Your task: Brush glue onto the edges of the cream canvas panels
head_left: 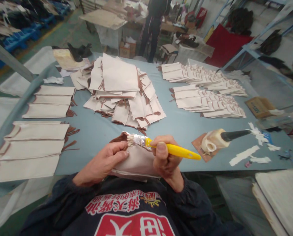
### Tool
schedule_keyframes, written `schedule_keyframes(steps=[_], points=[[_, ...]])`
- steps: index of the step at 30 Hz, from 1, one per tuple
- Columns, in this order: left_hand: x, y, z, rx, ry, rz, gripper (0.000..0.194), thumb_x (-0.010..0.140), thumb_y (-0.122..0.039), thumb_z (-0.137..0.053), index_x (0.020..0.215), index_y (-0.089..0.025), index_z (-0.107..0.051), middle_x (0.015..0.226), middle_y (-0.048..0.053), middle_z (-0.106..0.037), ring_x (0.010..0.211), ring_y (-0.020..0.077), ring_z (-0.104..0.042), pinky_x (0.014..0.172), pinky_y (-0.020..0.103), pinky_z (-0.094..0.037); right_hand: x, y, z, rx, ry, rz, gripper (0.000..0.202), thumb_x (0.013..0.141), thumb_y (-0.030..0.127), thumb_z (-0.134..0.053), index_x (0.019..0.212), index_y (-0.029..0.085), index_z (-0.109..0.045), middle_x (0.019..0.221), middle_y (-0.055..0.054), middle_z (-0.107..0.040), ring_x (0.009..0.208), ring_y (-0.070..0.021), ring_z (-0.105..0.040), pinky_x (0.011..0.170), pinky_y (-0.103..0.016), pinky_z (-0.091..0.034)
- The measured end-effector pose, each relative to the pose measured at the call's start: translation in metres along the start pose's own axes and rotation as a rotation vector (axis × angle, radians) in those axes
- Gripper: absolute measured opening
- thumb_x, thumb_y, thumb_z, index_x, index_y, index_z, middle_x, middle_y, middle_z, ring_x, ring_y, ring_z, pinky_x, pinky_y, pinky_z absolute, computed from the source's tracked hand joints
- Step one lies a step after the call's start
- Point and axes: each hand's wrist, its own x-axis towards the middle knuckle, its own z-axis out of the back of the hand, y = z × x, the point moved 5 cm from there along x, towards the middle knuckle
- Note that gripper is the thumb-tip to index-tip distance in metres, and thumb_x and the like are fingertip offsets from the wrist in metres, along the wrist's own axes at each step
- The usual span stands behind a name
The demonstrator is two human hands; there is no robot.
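The right hand's point(166, 157) fingers were clamped around the handle of a yellow brush point(183, 151). The left hand's point(104, 160) fingers pinched a cream fabric piece point(138, 160) at its brown edge, beside the white-coated bristles. The piece was held at the near edge of the surface point(181, 126), close to the wearer's front. In judgement, good work required a thin, even coat, a taut edge and fingertips clear of the bristles. The dark garment point(129, 185) bore Chinese characters, apparently 海天酱油. Lettering on the cardboard box point(259, 107) was illegible.

Right grip point(166, 156) curled, left grip point(106, 161) pinching.
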Motion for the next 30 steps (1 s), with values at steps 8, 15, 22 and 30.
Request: schedule_keyframes(steps=[8, 15, 22, 30], points=[[-0.004, 0.004, 0.002, -0.082, 0.024, 0.044, 0.038, 0.084, -0.044, -0.079, 0.101, -0.012, -0.070, 0.076, 0.002, -0.068, 0.068, 0.0124, -0.060, 0.059, 0.018, -0.045, -0.004, 0.005, -0.005, -0.013, 0.042, -0.032, 0.017, 0.100, 0.030, -0.055, 0.088, 0.023, -0.065, 0.066, 0.004, -0.060, 0.044, -0.0089, -0.044, 0.041, -0.023, -0.034], [-0.001, 0.006, 0.004, -0.113, 0.001, 0.049, 0.041, 0.081, -0.046, -0.080, 0.101, -0.011, -0.070, 0.075, 0.002, -0.068, 0.062, 0.0106, -0.057, 0.054, 0.016, -0.042, 0.001, 0.009, -0.001, 0.071, -0.189, -0.065, 0.026, 0.104, 0.032, -0.047, 0.082, 0.023, -0.059, 0.061, 0.006, -0.053, 0.039, -0.0067, -0.038, 0.037, -0.021, -0.030], [-0.001, -0.003, 0.004, -0.044, 0.003, 0.028, 0.041, 0.083, -0.046, -0.077, 0.103, -0.012, -0.069, 0.080, 0.003, -0.069, 0.066, 0.0127, -0.059, 0.058, 0.020, -0.045, -0.010, 0.007, -0.015, -0.103, 0.021, 0.020, 0.017, 0.101, 0.031, -0.053, 0.091, 0.024, -0.065, 0.070, 0.003, -0.063, 0.049, -0.0100, -0.049, 0.049, -0.026, -0.043], [-0.001, -0.011, 0.009, 0.435, -0.063, -0.227, 0.022, 0.092, -0.034, -0.055, 0.085, -0.016, -0.066, 0.080, 0.002, -0.065, 0.073, 0.0165, -0.058, 0.064, 0.025, -0.047, 0.013, 0.011, 0.012, 0.089, -0.275, -0.149, 0.029, 0.103, 0.033, -0.052, 0.079, 0.022, -0.060, 0.056, 0.008, -0.044, 0.039, -0.0063, -0.034, 0.036, -0.020, -0.027]])
